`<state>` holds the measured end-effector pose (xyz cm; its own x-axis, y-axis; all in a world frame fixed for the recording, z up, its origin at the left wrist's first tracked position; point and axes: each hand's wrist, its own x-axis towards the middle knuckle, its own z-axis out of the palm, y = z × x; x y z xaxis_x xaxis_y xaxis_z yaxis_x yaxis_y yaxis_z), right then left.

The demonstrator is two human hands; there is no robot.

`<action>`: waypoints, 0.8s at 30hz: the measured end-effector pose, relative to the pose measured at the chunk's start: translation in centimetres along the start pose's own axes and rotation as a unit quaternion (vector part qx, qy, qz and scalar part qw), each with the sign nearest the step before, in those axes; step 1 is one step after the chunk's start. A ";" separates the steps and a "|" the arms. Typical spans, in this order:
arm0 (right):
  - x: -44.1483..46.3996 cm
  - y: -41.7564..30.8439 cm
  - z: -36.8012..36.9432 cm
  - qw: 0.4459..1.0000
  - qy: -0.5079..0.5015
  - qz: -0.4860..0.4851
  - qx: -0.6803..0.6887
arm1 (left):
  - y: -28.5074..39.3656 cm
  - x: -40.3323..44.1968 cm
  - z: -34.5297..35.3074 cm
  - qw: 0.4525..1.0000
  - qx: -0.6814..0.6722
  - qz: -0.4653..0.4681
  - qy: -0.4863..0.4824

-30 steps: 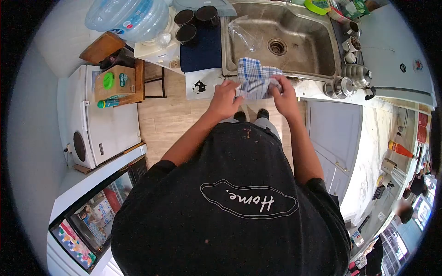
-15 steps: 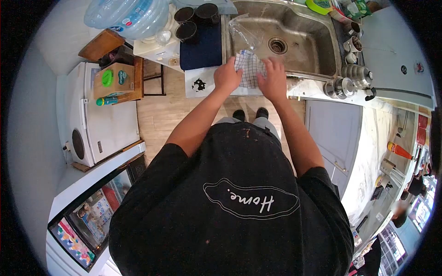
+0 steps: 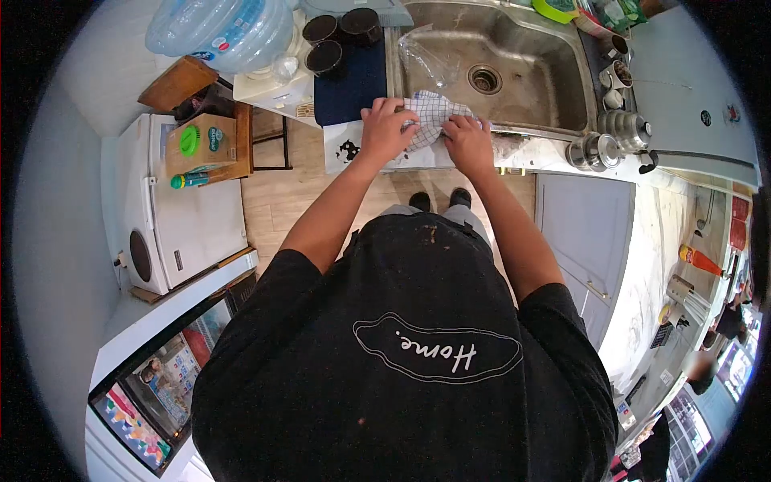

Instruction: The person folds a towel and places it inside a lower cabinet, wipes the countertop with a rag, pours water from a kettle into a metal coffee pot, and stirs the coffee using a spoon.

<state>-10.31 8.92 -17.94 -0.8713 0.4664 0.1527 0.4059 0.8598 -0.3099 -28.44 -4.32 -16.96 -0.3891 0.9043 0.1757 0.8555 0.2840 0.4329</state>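
Note:
A white cloth with a dark check pattern [image 3: 430, 115] lies bunched over the counter's front strip and the near rim of the sink. My left hand [image 3: 387, 132] grips its left side, fingers bent and thumb toward the cloth. On the other side, my right hand [image 3: 468, 146] has its fingers curled over the cloth's right edge. A black stain or mark [image 3: 348, 151] shows on the pale counter strip [image 3: 334, 137], left of my left hand. Smaller dark specks show just below the cloth.
Beyond the cloth is a steel sink [image 3: 526, 88] with clear plastic [image 3: 431, 60] at its left side. Black-lidded cups [image 3: 324, 58] stand on a dark mat [image 3: 347, 98]. Steel pots [image 3: 596, 153] sit right of the sink. A cardboard box [image 3: 222, 138] stands at left.
My left hand has shifted slightly left and my right hand's fingers have curled onto the cloth. The cloth has been spread sideways and lifted off part of the counter strip, showing dark specks.

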 end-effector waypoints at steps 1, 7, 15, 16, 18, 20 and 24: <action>0.2 0.0 -0.2 1.000 0.001 0.006 0.004 | -0.1 -0.2 0.0 1.000 -0.003 -0.001 0.004; 2.0 0.5 -3.2 0.984 0.007 0.087 0.157 | 1.1 -0.4 -3.4 0.994 -0.055 0.086 0.043; -0.6 -0.2 -11.1 0.825 -0.107 0.159 0.532 | 3.0 1.5 -5.3 0.976 -0.191 0.089 0.047; -1.3 -0.1 -11.3 0.796 -0.106 0.178 0.569 | 3.9 1.4 -5.4 0.977 -0.192 0.083 0.049; -3.0 -0.3 -11.7 0.731 -0.099 0.218 0.639 | 5.6 1.2 -6.5 0.970 -0.244 0.019 -0.007; -4.7 -0.4 -11.1 0.714 -0.052 0.195 0.671 | 6.9 1.5 -7.9 0.929 -0.336 -0.096 -0.122; -7.2 -1.8 -10.5 0.596 0.017 0.200 0.778 | 5.3 0.9 -4.6 0.817 -0.487 -0.206 -0.229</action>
<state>-1.88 6.26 -8.61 -0.7741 0.5952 -0.2155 -0.1894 -0.5426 -0.8183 -25.84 -3.48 -10.48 -0.2148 0.8842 -0.4148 -0.0809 0.4072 0.9098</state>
